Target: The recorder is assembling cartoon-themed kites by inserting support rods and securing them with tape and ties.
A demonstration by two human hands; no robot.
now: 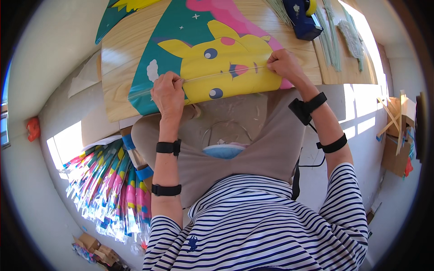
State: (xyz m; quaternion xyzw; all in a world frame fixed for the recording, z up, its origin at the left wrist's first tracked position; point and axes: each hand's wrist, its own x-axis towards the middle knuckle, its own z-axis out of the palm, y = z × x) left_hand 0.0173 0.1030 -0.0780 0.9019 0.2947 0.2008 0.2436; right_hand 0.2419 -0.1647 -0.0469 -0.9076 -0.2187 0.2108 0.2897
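A printed kite sheet (199, 56), green and pink with a large yellow cartoon animal face, lies on the wooden table and reaches its near edge. Across it runs a thin pale rod (212, 77), from the sheet's left edge through the face. My left hand (168, 92) pinches this rod left of the face, knuckles up. At the face's right side, my right hand (285, 64) has finger and thumb closed on the rod. Both hands rest close to the sheet, and the fingertips are partly hidden.
A dark blue tape dispenser (304, 20) with a yellow roll stands at the back right, beside bundles of thin rods (331, 40) and a clear plastic tray (350, 38). Another printed sheet (110, 20) lies back left. Many bagged colourful kites (113, 185) fan out lower left.
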